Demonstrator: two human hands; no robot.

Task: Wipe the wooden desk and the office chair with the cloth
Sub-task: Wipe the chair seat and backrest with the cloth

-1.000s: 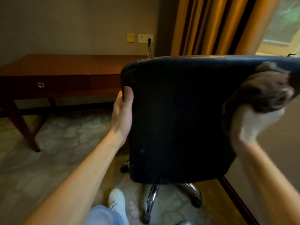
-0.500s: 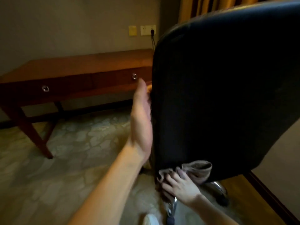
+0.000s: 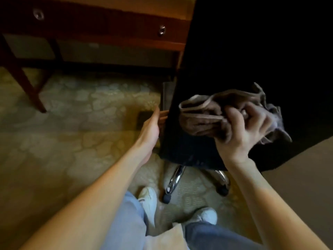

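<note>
The right hand (image 3: 248,130) grips the bunched brown cloth (image 3: 201,121), its long axis lying left-to-right, low on the back of the black leather office chair (image 3: 252,51). The left hand (image 3: 150,127), fingers straight, touches the chair's left edge.

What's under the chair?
Two chrome legs with black casters on the carpet. The backrest hides the rest of the base and the seat.
</note>
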